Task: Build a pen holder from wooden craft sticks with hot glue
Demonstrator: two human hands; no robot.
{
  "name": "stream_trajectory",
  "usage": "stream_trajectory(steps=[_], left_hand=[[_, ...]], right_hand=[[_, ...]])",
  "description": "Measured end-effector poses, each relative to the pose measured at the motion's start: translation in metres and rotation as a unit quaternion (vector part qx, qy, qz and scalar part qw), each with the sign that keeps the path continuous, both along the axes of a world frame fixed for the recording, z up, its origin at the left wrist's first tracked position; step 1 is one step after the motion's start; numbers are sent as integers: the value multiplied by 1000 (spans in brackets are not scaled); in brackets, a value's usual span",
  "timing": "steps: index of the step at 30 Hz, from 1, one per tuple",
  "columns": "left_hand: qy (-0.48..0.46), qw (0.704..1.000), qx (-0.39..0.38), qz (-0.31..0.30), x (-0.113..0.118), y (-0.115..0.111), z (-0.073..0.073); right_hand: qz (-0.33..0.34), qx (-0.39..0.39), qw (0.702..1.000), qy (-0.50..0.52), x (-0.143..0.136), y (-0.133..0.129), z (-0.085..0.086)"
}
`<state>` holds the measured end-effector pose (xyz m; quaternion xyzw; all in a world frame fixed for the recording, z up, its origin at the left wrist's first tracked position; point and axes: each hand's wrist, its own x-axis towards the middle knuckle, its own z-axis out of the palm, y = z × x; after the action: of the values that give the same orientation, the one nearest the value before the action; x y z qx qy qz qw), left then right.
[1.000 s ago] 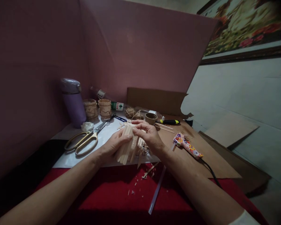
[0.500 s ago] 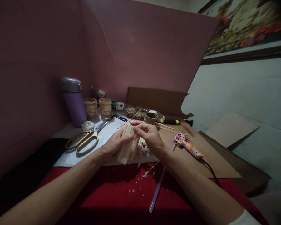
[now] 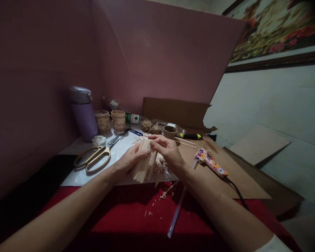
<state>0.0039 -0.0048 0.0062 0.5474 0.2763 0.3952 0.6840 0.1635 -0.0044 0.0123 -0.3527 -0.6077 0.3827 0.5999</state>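
Observation:
Between my hands is a piece built from several pale wooden craft sticks [image 3: 142, 166] set side by side, tilted above the table's front edge. My left hand [image 3: 132, 159] is closed round its left side, thumb lying across the sticks. My right hand [image 3: 168, 148] pinches the upper right part with thumb and fingers; the exact spot under the fingertips is hidden. A clear, shiny strip shows along the piece's right side. Behind it, loose craft sticks [image 3: 160, 162] lie partly covered by my hands.
Gold-handled scissors [image 3: 98, 157] and a purple bottle [image 3: 84, 117] stand left. A floral glue gun [image 3: 211, 162] rests on cardboard [image 3: 241, 187] at right, its cord trailing forward. A glue stick [image 3: 176, 213] and wood scraps lie on the red cloth [image 3: 120, 213]. A brown cup [image 3: 170, 131] stands behind.
Hardly anything differs. Both hands keep their hold on the craft-stick piece, and its right side appears turned very slightly.

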Motion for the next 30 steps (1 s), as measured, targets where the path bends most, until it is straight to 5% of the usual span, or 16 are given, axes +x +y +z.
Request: stream_trajectory(steps=[21,30], left_hand=[[10,999,42,-6,2,-1,-2],[-28,974,136,180,-12,22,-2]], right_hand=[[9,-22,999,26,-3,3,2],[-110,40,993,10,3,17,-5]])
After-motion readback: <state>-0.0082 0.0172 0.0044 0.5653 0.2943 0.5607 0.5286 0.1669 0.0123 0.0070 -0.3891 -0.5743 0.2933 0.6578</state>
